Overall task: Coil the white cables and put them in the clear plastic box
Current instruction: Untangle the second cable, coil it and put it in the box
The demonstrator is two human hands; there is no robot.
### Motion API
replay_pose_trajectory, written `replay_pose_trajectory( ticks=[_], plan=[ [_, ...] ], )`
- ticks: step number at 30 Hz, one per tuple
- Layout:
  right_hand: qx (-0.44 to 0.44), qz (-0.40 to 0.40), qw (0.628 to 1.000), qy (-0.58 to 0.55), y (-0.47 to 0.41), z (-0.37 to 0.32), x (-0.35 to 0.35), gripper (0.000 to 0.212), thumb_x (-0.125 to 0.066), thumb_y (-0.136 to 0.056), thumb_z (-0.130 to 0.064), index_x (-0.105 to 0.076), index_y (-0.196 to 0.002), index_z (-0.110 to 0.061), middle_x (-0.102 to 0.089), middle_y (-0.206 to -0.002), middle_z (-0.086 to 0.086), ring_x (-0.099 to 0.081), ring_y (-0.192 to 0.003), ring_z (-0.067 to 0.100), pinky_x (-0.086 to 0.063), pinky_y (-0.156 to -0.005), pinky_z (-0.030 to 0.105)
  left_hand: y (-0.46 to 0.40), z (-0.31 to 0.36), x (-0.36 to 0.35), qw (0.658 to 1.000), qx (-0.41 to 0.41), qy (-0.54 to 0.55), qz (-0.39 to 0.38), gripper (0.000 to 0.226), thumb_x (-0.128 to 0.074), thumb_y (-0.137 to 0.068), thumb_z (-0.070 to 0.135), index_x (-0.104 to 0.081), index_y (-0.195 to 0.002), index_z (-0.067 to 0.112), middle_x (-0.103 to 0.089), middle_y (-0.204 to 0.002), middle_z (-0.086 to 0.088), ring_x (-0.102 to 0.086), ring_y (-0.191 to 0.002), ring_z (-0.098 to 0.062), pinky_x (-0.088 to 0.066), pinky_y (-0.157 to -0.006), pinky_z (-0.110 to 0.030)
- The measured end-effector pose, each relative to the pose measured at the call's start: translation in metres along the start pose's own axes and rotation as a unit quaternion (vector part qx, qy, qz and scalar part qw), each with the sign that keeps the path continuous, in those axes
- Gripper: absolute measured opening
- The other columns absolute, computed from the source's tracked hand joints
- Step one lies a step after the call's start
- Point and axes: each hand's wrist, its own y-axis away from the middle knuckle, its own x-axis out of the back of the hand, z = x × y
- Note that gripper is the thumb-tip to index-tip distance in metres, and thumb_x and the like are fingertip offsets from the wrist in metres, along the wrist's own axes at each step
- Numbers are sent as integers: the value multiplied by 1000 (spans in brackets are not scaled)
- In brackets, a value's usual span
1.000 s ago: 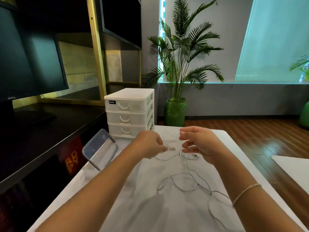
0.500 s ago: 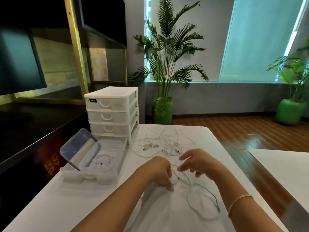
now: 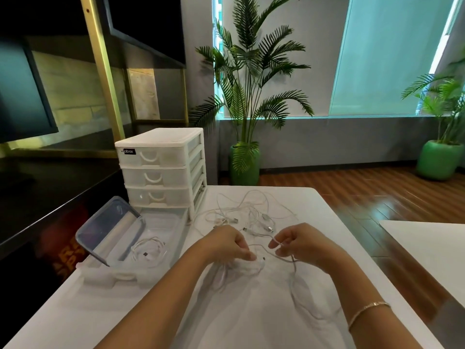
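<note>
My left hand (image 3: 227, 245) grips a small loop of a white cable (image 3: 293, 278) near its plug, low over the white table (image 3: 125, 306). My right hand (image 3: 298, 244) pinches the same cable a little to the right; the rest of it trails down toward me in a loose curve. A tangle of more white cables (image 3: 247, 212) lies on the table beyond my hands. The clear plastic box (image 3: 176, 230) stands open at the left, its lid (image 3: 110, 229) tilted up, with one coiled white cable (image 3: 148, 250) inside.
A white three-drawer organizer (image 3: 161, 170) stands behind the box. A dark desk with a monitor (image 3: 22, 96) runs along the left. Potted palms (image 3: 247, 157) stand on the wooden floor beyond the table. Another white surface (image 3: 427, 250) is at the right.
My view dropped and shifted right, bringing the open box into sight. Both hands came down toward the table with the cable, and my right hand has drawn slightly away from the left.
</note>
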Motion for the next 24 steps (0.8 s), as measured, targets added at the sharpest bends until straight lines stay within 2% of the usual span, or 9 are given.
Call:
replay_pose_trajectory(
  ticks=[4,8,11,13,15,18,21,23,24],
  plan=[
    [53,27,997,-43,-2,-4,6,19,-69,-79,-4,-71,-74,-22,-62,-70,-8,-53,-68,8,-44,-63,17,-8,0,-2,998,3,42,50,34,-65,-80,48,-61,-80,14,-61,-80,1,-52,-71,-9,-42,-63,-21],
    [80,58,990,-96,-5,-2,2,29,-69,-79,-2,-70,-64,-27,-67,-69,-8,-58,-67,9,-46,-61,18,-18,0,-3,985,15,126,118,35,-56,-87,47,-56,-74,15,-65,-86,-4,-56,-75,-14,-44,-68,-27],
    [87,73,985,-126,-8,2,1,26,-70,-77,-3,-71,-63,-25,-70,-73,-3,-64,-76,15,-51,-71,26,-31,-4,1,953,52,194,227,24,-57,-89,37,-55,-96,15,-64,-98,-4,-61,-83,-19,-50,-73,-32],
    [88,80,982,-144,-9,4,2,26,-71,-77,-3,-71,-62,-24,-70,-72,-5,-63,-75,12,-49,-69,23,-39,-5,6,927,89,233,280,41,-64,-85,34,-49,-114,9,-64,-110,-11,-65,-95,-27,-54,-83,-36],
    [84,81,981,-157,-9,6,4,26,-70,-77,-1,-71,-61,-22,-69,-70,-4,-62,-70,10,-47,-65,20,-43,-6,10,915,101,229,317,51,-68,-81,36,-47,-116,5,-63,-113,-15,-64,-98,-31,-53,-86,-40],
    [80,86,972,-205,-8,11,10,29,-66,-76,7,-69,-59,-16,-66,-64,-2,-56,-62,11,-44,-57,18,-42,-4,16,897,115,190,383,58,-68,-80,41,-45,-117,3,-55,-114,-11,-58,-103,-29,-47,-78,-34],
    [70,86,962,-251,-7,17,16,28,-63,-75,13,-68,-60,-10,-64,-63,1,-54,-65,17,-45,-61,24,-36,-4,19,888,60,179,419,46,-64,-85,38,-45,-116,10,-47,-107,-2,-49,-97,-19,-41,-76,-30],
    [55,79,960,-261,-7,19,18,28,-61,-76,14,-66,-60,-8,-63,-63,4,-52,-65,19,-44,-62,27,-33,-4,22,901,5,182,395,27,-56,-91,29,-50,-113,16,-53,-102,2,-54,-93,-16,-44,-75,-27],
    [43,84,961,-261,-8,20,17,28,-60,-76,14,-66,-60,-8,-62,-64,5,-51,-65,19,-43,-62,27,-30,-3,24,909,-12,197,367,17,-52,-93,24,-53,-109,18,-59,-96,2,-56,-85,-14,-45,-69,-22]
  ],
)
